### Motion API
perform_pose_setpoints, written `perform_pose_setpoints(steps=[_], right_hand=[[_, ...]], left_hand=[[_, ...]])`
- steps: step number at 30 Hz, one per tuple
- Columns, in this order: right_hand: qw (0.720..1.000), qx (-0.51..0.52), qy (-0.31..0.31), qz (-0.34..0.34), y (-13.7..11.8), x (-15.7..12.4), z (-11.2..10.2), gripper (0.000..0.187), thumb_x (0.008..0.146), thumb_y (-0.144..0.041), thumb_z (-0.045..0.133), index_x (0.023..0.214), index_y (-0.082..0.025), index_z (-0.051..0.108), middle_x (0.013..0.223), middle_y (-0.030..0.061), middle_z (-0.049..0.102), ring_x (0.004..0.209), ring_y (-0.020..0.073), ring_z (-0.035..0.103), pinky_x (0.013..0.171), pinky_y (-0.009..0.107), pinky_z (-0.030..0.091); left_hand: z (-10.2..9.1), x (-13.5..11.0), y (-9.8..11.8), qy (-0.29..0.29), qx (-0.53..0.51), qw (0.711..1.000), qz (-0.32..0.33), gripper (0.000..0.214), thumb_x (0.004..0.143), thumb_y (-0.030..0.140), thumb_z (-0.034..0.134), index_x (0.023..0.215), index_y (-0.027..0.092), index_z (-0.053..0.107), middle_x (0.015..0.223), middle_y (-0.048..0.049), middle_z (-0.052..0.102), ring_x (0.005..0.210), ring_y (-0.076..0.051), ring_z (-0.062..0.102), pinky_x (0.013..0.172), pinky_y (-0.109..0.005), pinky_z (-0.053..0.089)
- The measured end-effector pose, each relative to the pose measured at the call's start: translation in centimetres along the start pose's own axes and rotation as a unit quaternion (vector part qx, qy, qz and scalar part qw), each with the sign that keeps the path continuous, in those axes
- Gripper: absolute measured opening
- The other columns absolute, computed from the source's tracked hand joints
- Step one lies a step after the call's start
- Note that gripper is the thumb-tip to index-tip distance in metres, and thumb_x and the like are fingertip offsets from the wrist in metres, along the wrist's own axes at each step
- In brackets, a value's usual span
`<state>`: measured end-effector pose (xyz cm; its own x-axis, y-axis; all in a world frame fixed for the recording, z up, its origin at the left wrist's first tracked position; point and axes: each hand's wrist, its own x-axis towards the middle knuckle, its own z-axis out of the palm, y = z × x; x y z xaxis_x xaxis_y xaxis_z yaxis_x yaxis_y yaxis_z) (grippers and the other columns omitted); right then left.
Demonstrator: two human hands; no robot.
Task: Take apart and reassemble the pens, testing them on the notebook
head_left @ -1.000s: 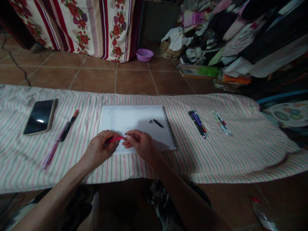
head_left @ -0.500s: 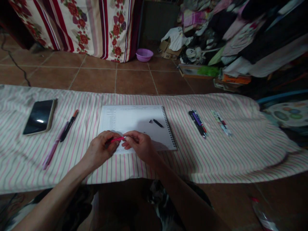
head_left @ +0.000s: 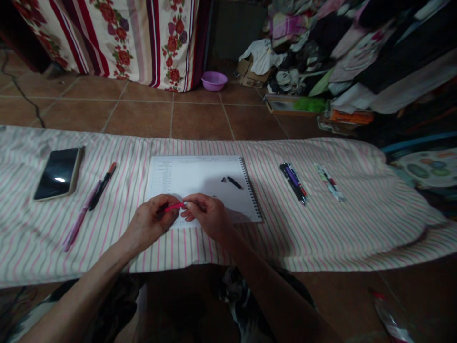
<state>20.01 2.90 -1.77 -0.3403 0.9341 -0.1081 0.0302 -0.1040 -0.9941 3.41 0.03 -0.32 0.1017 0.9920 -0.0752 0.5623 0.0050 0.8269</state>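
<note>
Over the lower part of a spiral notebook (head_left: pixel 200 174), my left hand (head_left: pixel 152 216) is closed round a slim pink pen (head_left: pixel 173 206). My right hand (head_left: pixel 207 212) pinches the pen's other end, where a small white part shows at the fingertips. What lies deeper inside the right fingers is hidden. Beyond the right hand, a short black pen piece (head_left: pixel 234 182) and a small dark bit (head_left: pixel 223 179) rest on the page.
On the striped cloth (head_left: pixel 350 228), a phone (head_left: pixel 57 174), a purple pen (head_left: pixel 82 216) and a black pen with an orange end (head_left: pixel 103 186) lie left. Several pens (head_left: pixel 293 183) and some light-coloured pens (head_left: pixel 329 183) lie right. A purple basin (head_left: pixel 214 82) stands on the floor.
Almost nothing differs. Both hands stay on the pink pen, which has tilted very slightly.
</note>
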Motion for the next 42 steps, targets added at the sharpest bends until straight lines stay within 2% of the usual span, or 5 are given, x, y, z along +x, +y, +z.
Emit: perform_pose_setpoints(steps=[8, 30, 35, 38, 42], right_hand=[[1.0, -0.006, 0.002, 0.002, -0.1, -0.1, 0.1, 0.019, 0.077, -0.026, 0.052, 0.088, -0.016, 0.064, 0.064, 0.0012, 0.067, 0.058, 0.0132, 0.067, 0.056, 0.024, 0.055], [0.999, -0.035, 0.003, -0.04, -0.2, -0.3, 0.2, 0.018, 0.076, -0.021, 0.054, 0.089, -0.018, 0.067, 0.069, 0.0006, 0.068, 0.061, 0.0122, 0.066, 0.057, 0.023, 0.055], [0.996, -0.075, 0.038, -0.037, -0.5, -0.2, -0.7, 0.019, 0.078, -0.023, 0.055, 0.093, -0.017, 0.064, 0.064, 0.0004, 0.066, 0.055, 0.0115, 0.063, 0.052, 0.022, 0.053], [0.977, -0.182, 0.071, -0.082, -0.9, -0.2, -1.9, 0.014, 0.08, -0.023, 0.055, 0.09, -0.018, 0.063, 0.071, 0.0015, 0.066, 0.057, 0.0111, 0.063, 0.056, 0.023, 0.052], [0.909, -0.371, 0.108, -0.155, -1.5, 0.0, -3.8, 0.009, 0.079, -0.017, 0.056, 0.083, -0.017, 0.064, 0.079, 0.0043, 0.066, 0.072, 0.0147, 0.062, 0.069, 0.027, 0.049]], left_hand=[[0.3, -0.1, 0.1, -0.013, -0.026, 1.0, 0.003, 0.022, 0.081, 0.031, 0.049, 0.096, 0.019, 0.058, 0.078, -0.0011, 0.065, 0.057, -0.01, 0.055, 0.053, -0.021, 0.044], [1.4, 0.3, -0.7, 0.031, -0.157, 0.987, -0.033, 0.021, 0.075, 0.036, 0.061, 0.084, 0.018, 0.059, 0.068, 0.0015, 0.058, 0.056, -0.009, 0.049, 0.049, -0.02, 0.039], [1.2, 0.3, -0.4, 0.025, -0.136, 0.99, -0.033, 0.022, 0.076, 0.038, 0.059, 0.084, 0.017, 0.06, 0.07, 0.0002, 0.06, 0.059, -0.01, 0.051, 0.051, -0.021, 0.041], [0.9, 0.3, -0.1, 0.037, -0.098, 0.994, -0.036, 0.023, 0.075, 0.039, 0.059, 0.083, 0.018, 0.061, 0.071, -0.0006, 0.062, 0.061, -0.012, 0.054, 0.055, -0.023, 0.043], [0.3, 0.4, 0.4, 0.043, -0.063, 0.996, -0.041, 0.022, 0.075, 0.039, 0.057, 0.081, 0.018, 0.061, 0.076, -0.0021, 0.064, 0.068, -0.014, 0.057, 0.062, -0.025, 0.046]])
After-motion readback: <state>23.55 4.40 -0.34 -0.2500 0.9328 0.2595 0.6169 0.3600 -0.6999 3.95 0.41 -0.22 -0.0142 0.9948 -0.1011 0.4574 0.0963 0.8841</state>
